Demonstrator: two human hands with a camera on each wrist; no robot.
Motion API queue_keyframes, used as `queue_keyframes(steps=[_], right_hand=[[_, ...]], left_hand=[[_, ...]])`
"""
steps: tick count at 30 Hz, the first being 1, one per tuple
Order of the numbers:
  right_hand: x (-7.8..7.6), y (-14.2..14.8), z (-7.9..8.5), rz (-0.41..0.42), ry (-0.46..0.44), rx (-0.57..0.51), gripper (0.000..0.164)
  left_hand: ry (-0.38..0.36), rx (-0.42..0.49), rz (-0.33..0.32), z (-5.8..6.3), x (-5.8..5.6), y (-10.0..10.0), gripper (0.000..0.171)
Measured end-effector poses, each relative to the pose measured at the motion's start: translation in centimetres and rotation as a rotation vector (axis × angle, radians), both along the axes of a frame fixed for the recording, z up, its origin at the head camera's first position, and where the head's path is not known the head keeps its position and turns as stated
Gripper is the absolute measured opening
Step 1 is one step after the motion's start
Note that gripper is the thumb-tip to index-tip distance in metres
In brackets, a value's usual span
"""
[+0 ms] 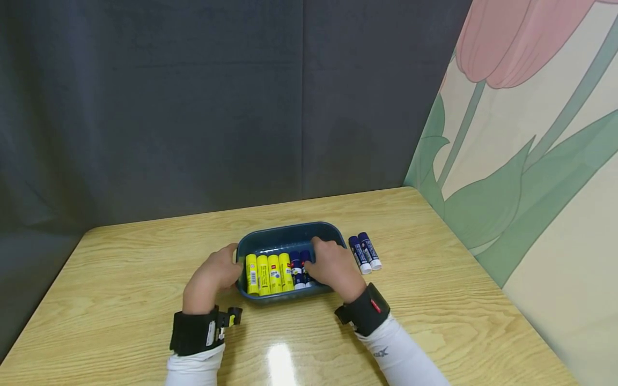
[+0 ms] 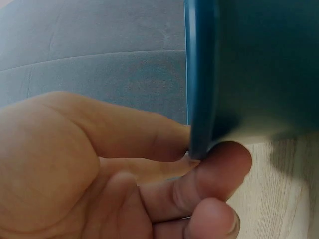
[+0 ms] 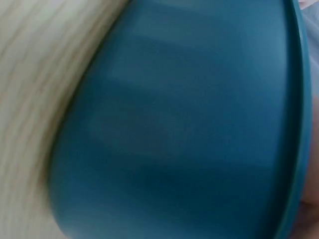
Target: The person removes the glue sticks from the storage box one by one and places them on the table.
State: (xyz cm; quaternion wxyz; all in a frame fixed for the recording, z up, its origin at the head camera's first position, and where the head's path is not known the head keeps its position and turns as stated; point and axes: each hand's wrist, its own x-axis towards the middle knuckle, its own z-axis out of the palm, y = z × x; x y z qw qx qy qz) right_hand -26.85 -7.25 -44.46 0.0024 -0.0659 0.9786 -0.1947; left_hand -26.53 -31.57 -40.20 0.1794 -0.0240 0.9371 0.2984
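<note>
A dark blue plastic bin sits on the table with a row of glue sticks inside. Several yellow glue sticks fill the left part of the row, and a dark blue glue stick lies beside them. My left hand pinches the bin's left rim between thumb and fingers, as the left wrist view shows. Reaching in over the right side, my right hand holds a second dark blue glue stick at the row's right end. The right wrist view shows mostly the bin's outer wall.
Two more dark blue glue sticks with white ends lie side by side on the wooden table, just right of the bin. A dark curtain hangs behind the table, and a wall painted with tulips borders its right edge.
</note>
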Motion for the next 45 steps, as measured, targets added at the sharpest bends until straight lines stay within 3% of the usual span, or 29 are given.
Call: queue_keyframes(steps=[28,45], right_hand=[[-0.5,-1.0,-1.2,-0.001,-0.156,0.015,0.058],[-0.8,-1.1,-1.3,0.012,-0.16,-0.015,0.054]], left_hand=[[-0.014,-0.015,-0.006,0.0,-0.1,-0.1,0.062],[-0.02,-0.013,0.008,0.1,-0.3,-0.3,0.063]])
